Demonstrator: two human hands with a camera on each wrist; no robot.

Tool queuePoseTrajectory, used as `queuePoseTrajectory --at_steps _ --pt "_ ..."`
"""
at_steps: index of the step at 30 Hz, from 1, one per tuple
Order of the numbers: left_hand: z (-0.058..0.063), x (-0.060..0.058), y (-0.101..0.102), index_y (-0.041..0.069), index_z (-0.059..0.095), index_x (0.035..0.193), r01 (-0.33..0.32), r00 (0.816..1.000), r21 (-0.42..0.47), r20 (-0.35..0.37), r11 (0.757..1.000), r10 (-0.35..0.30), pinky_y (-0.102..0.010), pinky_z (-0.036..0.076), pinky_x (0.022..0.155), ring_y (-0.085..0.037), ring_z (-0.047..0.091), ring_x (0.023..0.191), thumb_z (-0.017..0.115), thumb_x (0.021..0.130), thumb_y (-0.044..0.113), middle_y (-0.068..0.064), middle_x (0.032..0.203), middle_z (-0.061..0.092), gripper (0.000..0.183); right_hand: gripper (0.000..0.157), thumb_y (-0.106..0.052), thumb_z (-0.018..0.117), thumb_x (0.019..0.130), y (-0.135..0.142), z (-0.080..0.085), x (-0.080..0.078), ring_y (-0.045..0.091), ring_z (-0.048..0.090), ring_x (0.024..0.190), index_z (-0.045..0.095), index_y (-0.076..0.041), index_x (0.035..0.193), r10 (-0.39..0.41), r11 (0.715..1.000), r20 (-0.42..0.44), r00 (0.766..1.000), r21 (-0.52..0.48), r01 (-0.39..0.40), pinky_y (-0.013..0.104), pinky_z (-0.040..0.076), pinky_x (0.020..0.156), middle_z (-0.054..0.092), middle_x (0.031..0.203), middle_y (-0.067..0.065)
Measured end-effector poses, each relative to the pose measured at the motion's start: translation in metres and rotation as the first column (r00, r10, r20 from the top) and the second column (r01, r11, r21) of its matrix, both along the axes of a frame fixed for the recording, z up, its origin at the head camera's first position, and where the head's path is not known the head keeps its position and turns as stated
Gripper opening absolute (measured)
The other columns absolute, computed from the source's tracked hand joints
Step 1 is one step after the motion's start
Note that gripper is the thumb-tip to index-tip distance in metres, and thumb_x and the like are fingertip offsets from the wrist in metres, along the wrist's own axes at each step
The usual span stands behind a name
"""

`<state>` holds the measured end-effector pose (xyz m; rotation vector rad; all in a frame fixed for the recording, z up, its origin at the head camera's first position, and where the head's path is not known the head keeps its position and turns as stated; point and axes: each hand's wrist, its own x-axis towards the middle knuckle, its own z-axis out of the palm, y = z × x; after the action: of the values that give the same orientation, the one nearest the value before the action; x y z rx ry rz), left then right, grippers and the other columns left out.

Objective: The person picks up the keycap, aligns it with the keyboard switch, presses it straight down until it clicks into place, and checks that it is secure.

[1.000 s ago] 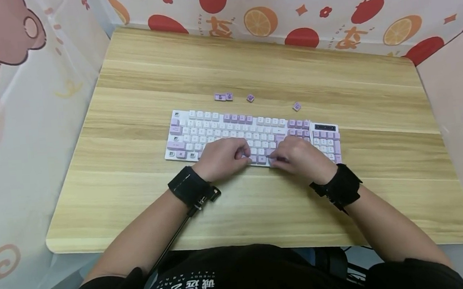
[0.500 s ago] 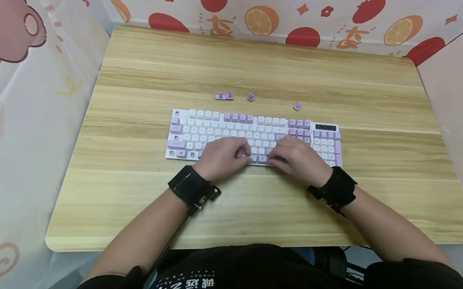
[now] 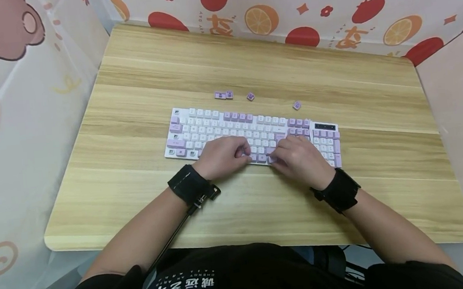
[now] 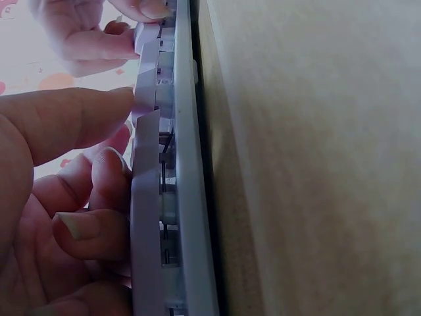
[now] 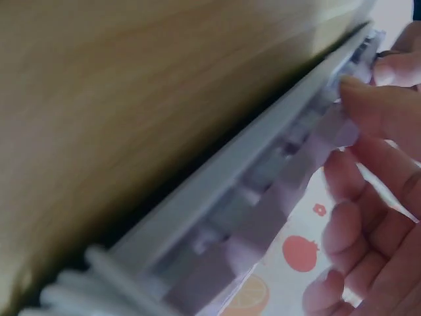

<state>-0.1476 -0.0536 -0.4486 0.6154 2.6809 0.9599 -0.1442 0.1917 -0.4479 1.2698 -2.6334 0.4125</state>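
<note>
A white and purple keyboard (image 3: 230,128) lies across the middle of the table. My left hand (image 3: 224,156) rests over its front row, fingers loosely curled; in the left wrist view the thumb (image 4: 85,118) touches a purple key near the long space bar (image 4: 146,217). My right hand (image 3: 299,159) is a little farther right on the same row. Its thumb and index finger pinch a purple keycap (image 4: 146,38) at the keyboard's front edge. The other right-hand fingers (image 5: 348,227) curl above the keys. Bare spots without keycaps show at the board's left side.
Behind the keyboard lie loose purple keycaps: two side by side (image 3: 223,95), one in the middle (image 3: 250,96) and one farther right (image 3: 296,105). A white cable (image 5: 118,283) crosses the keyboard's right part. Printed curtains (image 3: 262,20) hang around the wooden table (image 3: 205,220).
My right hand and wrist have shifted slightly toward the table's front edge, fingers staying at the same keys. The left hand has stayed in place.
</note>
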Motion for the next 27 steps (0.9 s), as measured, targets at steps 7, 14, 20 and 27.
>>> queuePoseTrajectory --at_steps 7,14,20,27 --pt "-0.003 0.000 0.001 0.025 0.066 0.085 0.006 1.000 -0.007 0.002 1.000 -0.006 -0.030 0.041 0.057 -0.013 0.052 0.063 0.074 0.086 0.032 0.006 0.068 0.056 0.011 0.016 -0.023 0.083 0.079 -0.002 -0.001 0.004 0.018 0.056 0.079 0.075 -0.012 0.087 -0.065 0.998 0.029 0.997 -0.004 0.065 0.033 0.042 0.069 0.068 0.084 0.000" --pt "-0.004 0.000 0.002 0.024 0.066 0.085 0.007 1.000 -0.009 -0.009 1.000 -0.007 -0.030 0.041 0.057 -0.013 0.051 0.063 0.074 0.086 0.032 0.006 0.068 0.056 0.011 0.016 -0.023 0.083 0.080 -0.002 -0.004 0.008 0.018 0.056 0.077 0.077 -0.010 0.086 -0.022 1.000 -0.040 0.999 0.002 0.022 0.031 0.043 0.065 0.067 0.083 0.000" --pt "-0.003 0.000 0.002 0.024 0.066 0.086 0.011 1.000 -0.010 -0.011 1.000 -0.011 -0.030 0.041 0.057 -0.013 0.052 0.063 0.074 0.086 0.032 0.006 0.068 0.056 0.011 0.012 -0.025 0.079 0.084 -0.001 0.000 0.004 0.017 0.056 0.073 0.078 -0.012 0.082 -0.036 0.999 0.028 0.999 -0.007 0.037 0.031 0.042 0.064 0.066 0.078 -0.002" --pt "-0.003 0.000 0.001 0.024 0.067 0.086 -0.003 1.000 -0.004 0.000 1.000 0.003 -0.031 0.040 0.058 -0.014 0.051 0.063 0.074 0.086 0.032 0.005 0.068 0.056 0.011 0.032 -0.040 0.083 0.076 -0.007 0.021 -0.029 0.014 0.052 0.062 0.064 -0.019 0.062 -0.243 0.970 0.444 0.862 0.124 0.209 0.031 0.040 0.061 0.059 0.061 -0.007"
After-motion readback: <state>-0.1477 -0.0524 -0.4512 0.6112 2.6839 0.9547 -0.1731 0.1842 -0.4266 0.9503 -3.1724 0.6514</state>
